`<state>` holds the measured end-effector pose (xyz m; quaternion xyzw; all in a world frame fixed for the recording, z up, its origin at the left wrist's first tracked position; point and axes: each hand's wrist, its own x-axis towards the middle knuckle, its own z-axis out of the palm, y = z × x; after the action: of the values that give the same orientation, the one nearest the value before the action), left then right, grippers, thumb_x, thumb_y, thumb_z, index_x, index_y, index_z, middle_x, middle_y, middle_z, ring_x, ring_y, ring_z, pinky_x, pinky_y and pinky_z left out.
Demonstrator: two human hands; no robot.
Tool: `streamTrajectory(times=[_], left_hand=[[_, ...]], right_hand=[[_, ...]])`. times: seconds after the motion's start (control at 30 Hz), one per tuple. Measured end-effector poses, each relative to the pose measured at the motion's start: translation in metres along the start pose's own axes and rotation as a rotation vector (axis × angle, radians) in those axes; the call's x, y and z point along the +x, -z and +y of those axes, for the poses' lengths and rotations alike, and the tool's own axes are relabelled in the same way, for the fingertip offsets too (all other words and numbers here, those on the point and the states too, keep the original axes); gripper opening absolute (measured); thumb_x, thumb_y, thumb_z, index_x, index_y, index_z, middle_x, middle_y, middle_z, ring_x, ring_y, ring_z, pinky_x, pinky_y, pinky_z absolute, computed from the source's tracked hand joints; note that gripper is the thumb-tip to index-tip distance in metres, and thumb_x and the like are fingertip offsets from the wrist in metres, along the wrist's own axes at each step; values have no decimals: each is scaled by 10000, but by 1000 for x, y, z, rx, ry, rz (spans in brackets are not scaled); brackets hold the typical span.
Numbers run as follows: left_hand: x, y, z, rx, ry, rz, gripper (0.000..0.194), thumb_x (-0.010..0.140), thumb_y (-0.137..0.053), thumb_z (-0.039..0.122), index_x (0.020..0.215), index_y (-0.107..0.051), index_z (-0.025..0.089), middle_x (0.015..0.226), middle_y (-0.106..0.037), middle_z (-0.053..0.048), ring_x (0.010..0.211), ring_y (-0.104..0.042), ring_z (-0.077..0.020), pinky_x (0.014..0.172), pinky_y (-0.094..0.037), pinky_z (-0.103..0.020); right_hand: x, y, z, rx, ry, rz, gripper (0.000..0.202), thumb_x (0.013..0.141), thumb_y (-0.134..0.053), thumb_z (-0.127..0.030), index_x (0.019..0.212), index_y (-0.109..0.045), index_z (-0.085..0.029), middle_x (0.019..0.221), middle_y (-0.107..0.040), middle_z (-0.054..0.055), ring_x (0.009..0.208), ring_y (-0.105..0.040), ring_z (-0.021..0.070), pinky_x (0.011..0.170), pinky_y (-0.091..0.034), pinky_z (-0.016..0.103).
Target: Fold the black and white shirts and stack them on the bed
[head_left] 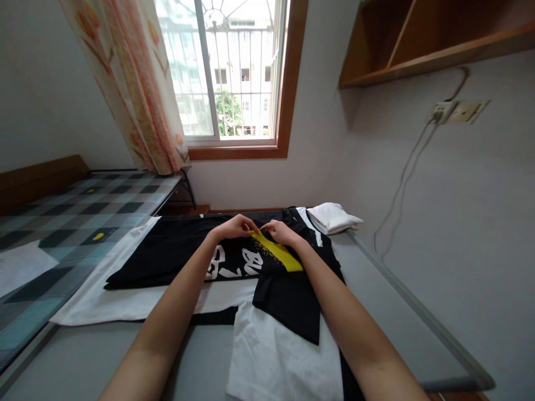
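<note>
A black shirt (167,245) with white lettering and a yellow patch lies across the grey table, one black sleeve pointing toward me. Beneath it a white shirt (288,356) spreads out, its sleeve near the front. My left hand (237,226) pinches the black shirt's cloth at the upper tip of the yellow patch. Close beside it, my right hand (281,231) has its fingertips closed on the same shirt by the yellow patch. Both hands are at the middle of the garments, nearly touching each other.
A folded white cloth (332,218) sits at the table's back right corner. On the left is a bed with a checked cover (125,195) and a white paper (25,266) on it. The grey table (393,312) borders the right wall. Wooden shelves (418,67) hang above.
</note>
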<state>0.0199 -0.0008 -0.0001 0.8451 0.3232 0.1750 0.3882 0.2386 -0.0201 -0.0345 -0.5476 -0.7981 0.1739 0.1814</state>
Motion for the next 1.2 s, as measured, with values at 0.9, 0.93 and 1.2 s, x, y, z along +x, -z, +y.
streamTrajectory(times=[0.9,0.93,1.2], left_hand=[[-6,-3,5,-361,-49,57,413,678,-786,302,1039,-702,122,896,-698,-64,765,-630,-128,706,-504,-251],[-4,-2,4,-314,-31,97,420,679,-784,322,1041,-707,125,942,-705,-78,791,-636,-139,712,-507,-256],[12,-19,-20,-39,85,180,326,765,-695,365,959,-735,106,794,-724,-68,709,-636,-157,668,-502,-266]], right_hand=[[-7,12,-5,392,136,-273,310,703,-710,-352,913,-723,-125,746,-636,1,652,-525,120,585,-390,237],[-6,11,-5,371,134,-254,261,731,-674,-358,842,-708,-124,697,-603,-14,609,-486,106,553,-356,233],[-6,8,-6,245,87,-176,227,851,-543,-297,790,-679,-125,663,-585,-3,563,-455,100,510,-312,227]])
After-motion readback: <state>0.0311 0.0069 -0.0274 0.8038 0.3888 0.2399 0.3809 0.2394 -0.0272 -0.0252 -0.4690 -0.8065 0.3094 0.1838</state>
